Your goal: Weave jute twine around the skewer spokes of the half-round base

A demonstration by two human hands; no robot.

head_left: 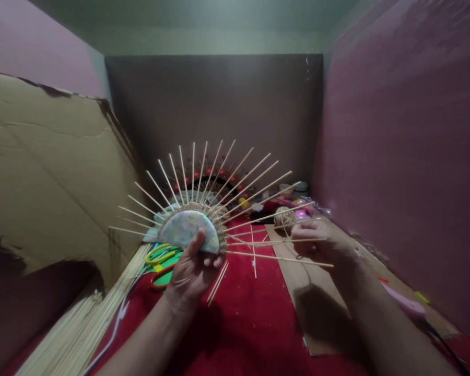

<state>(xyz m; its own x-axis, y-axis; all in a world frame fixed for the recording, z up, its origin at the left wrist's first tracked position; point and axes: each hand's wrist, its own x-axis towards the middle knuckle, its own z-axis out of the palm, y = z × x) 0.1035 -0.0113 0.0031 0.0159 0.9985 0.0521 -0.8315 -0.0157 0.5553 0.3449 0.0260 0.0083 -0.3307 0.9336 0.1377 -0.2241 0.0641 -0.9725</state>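
Observation:
A half-round woven piece [190,228] with a pale floral fabric face is gripped at its lower edge by my left hand [194,274], thumb over the front. Thin wooden sticks [194,172] fan out from its curved rim. Braided twine [221,230] runs around that rim, between the fabric and the sticks. On the right, my right hand [317,239] is closed among the lowest sticks, its fingers pinching a strand of twine [264,243] that stretches from the rim. Behind this hand sits a ball of twine [285,217].
Yellow-handled scissors [156,254] and an orange-handled pair [160,279] lie left on red cloth [254,313]. Long sticks [82,318] are bundled near torn cardboard [55,172]. A brown board [301,292] and a pink glue gun [403,303] lie right. Behind stands a red-flowered decoration [209,171].

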